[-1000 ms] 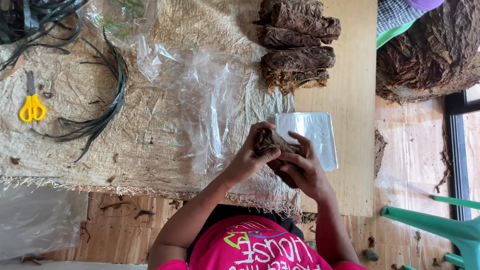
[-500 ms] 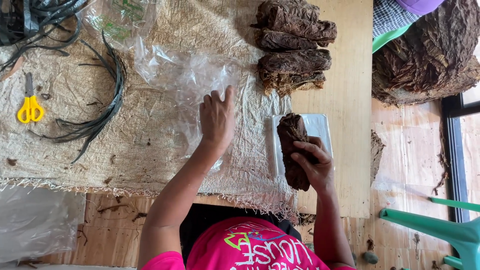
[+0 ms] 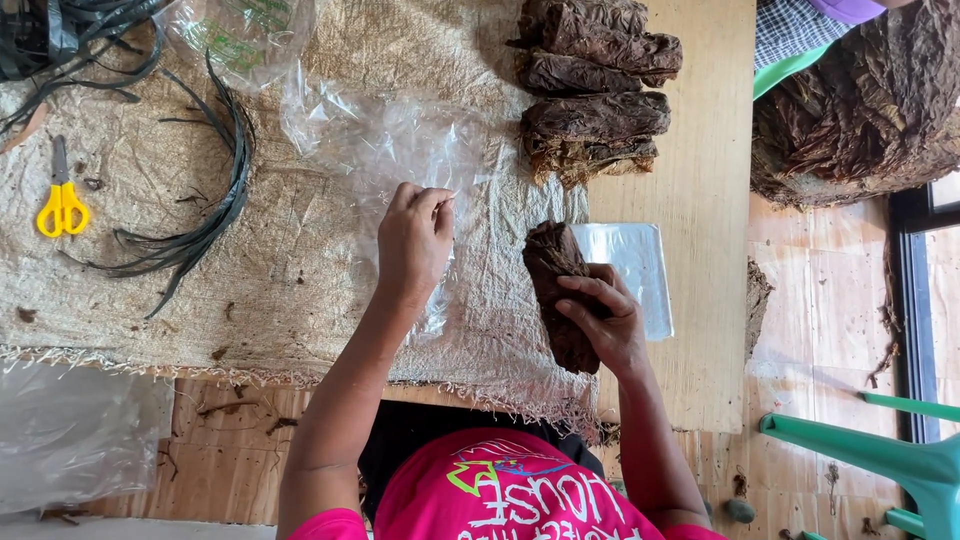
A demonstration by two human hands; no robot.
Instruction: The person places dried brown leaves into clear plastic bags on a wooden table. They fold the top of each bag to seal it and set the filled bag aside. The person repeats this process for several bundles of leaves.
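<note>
Wrapped around a dark brown bundle of dried leaves (image 3: 562, 292), my right hand (image 3: 605, 325) holds it tight, just above the tabletop (image 3: 700, 200). My left hand (image 3: 412, 245) pinches the edge of a thin clear plastic bag (image 3: 400, 150) with its fingertips closed on it. I think I am at the bagging step: picking up a bag for the bundle. Next the bag mouth needs opening wide, so the bundle can slide in without tearing it. A rough tan woven cloth (image 3: 250, 270) covers the wooden top. More dark leaf bundles (image 3: 595, 90) lie stacked farther off, and yellow-handled scissors (image 3: 62, 200) sit well apart by black strips (image 3: 200, 230). A green plastic chair (image 3: 880, 460) stands on the floor.
</note>
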